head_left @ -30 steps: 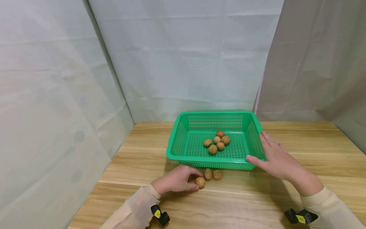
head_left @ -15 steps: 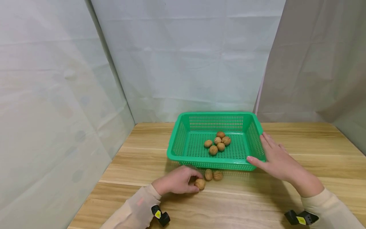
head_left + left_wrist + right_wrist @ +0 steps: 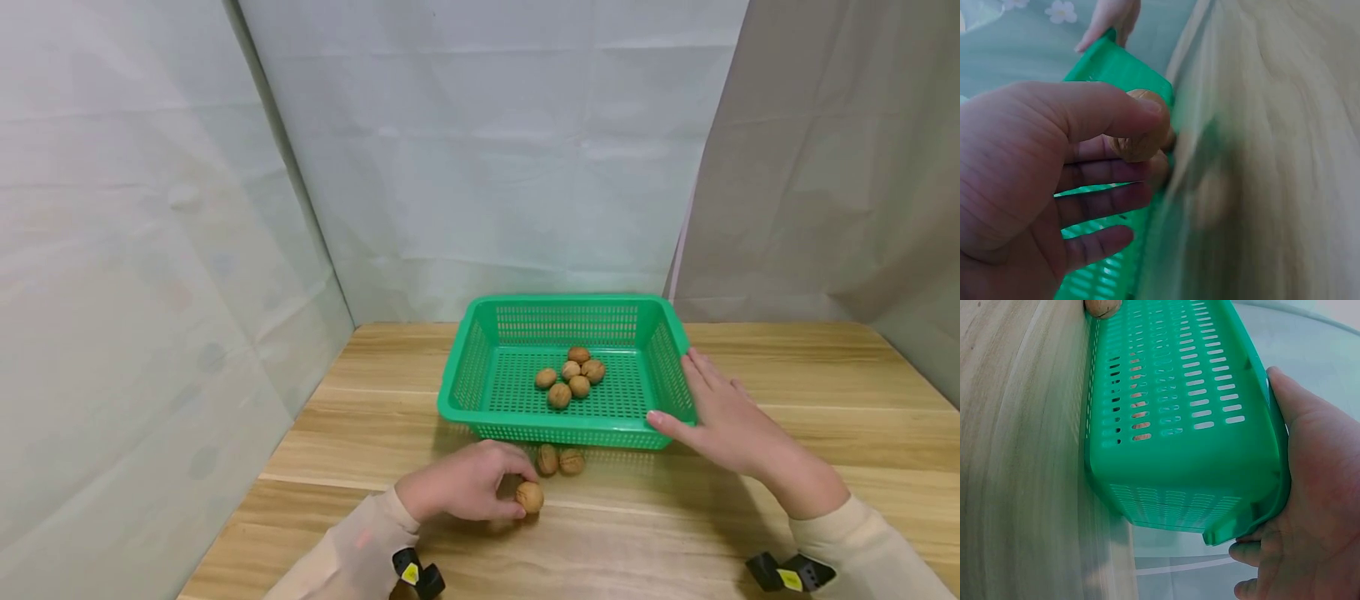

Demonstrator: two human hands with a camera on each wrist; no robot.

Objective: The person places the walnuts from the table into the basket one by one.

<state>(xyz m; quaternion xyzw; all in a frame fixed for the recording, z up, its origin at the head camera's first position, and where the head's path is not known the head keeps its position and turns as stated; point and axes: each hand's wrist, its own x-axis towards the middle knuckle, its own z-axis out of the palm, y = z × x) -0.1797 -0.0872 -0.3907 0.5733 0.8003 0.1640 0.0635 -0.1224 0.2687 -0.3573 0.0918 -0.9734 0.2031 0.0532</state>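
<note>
While the wooden table [image 3: 750, 367] takes up most of the picture, the work is being done near its middle. A green basket [image 3: 480, 358] is set on the table, and it is the biggest thing there. Its right side is touched by the right hand [image 3: 731, 425], whose fingers are kept straight and a little apart, with the thumb laid on the front corner. From the right wrist view, the rim of the basket is seen pressed against that palm.

Five walnuts [image 3: 570, 377] are seen lying in a small bunch on the basket floor, so that part looks done. Two more walnuts [image 3: 559, 460] are left on the table, just in front of the basket's front wall, touching or nearly touching each other.

One single walnut [image 3: 529, 497] is held by the left hand [image 3: 461, 487], a bit nearer to the person than the other two. It is pinched between the thumb and the bent fingers, which are clamped on it. Whether it is lifted off the wood or only touching it cannot be told.

So it is judged that more than half is finished: five are in, one is being picked up, and two are left to be picked up.
</note>
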